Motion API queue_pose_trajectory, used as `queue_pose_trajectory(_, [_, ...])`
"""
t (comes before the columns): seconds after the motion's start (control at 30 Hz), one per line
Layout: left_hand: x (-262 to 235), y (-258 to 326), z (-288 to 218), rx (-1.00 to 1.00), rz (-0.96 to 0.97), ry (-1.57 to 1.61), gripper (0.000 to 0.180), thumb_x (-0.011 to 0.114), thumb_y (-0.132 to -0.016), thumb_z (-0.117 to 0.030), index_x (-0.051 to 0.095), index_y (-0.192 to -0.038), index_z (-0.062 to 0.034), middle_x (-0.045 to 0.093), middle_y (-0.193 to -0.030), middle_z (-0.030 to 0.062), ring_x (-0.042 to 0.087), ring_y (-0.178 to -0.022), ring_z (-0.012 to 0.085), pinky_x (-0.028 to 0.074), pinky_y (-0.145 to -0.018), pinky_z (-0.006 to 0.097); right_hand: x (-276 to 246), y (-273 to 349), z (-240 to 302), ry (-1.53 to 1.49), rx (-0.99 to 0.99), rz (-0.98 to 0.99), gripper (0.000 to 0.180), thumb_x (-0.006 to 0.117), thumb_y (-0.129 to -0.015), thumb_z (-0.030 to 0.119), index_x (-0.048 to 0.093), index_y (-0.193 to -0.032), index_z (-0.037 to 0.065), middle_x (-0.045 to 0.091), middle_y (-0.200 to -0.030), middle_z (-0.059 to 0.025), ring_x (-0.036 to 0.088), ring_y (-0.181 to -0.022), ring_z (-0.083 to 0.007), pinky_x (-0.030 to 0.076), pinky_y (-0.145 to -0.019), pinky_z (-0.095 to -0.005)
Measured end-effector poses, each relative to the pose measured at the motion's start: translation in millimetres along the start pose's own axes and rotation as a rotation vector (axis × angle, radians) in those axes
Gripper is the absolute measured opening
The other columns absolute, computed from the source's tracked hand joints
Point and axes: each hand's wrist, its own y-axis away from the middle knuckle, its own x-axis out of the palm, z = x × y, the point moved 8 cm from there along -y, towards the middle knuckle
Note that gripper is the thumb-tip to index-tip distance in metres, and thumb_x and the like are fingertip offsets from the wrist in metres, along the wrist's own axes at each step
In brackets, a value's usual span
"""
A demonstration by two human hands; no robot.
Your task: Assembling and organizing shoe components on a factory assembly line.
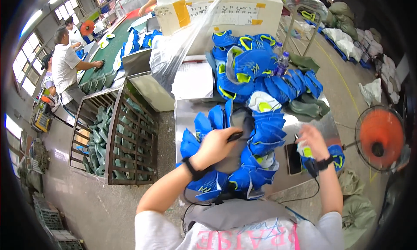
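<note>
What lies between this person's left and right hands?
In the head view, a row of overlapping blue shoe uppers lies on the metal tabletop between the left hand and the right hand.

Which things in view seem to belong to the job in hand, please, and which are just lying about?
Probably the job: blue shoe uppers; small black object in the left hand.
Probably just about: phone; purple bottle; orange fan.
</note>
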Motion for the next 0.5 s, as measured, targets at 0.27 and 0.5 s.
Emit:
queue_pose_trajectory(0.27, [18.6,191.6,30.2,-0.155,0.163,-0.487,0.073,0.073,-0.059,-0.046,0.047,-0.116,-0.0081,0.047,-0.09,0.0118,0.057,-0.064,0.0275,0.048,-0.05,0.034,269.6,139.9,-93.7,0.241,0.193,0.571,0.07,0.044,-0.077,0.0,0.007,-0.137,0.0,0.017,-0.142,-0.0189,0.06,-0.094,-0.023,0.049,-0.074,-0.0305])
queue_pose_trajectory(0.5, [4.2,215.5,96.8,-0.016,-0.02,-0.495,0.035,0.072,-0.059,-0.021,0.055,-0.088,-0.0102,0.047,-0.088,0.0081,0.052,-0.084,0.0261,0.048,-0.061,0.036,309.1,118.1,-99.7,1.197,-0.119,0.109,0.061,0.054,-0.073,0.017,0.032,-0.128,0.002,0.047,-0.117,-0.0188,0.059,-0.076,-0.0354,0.049,-0.059,-0.0438])
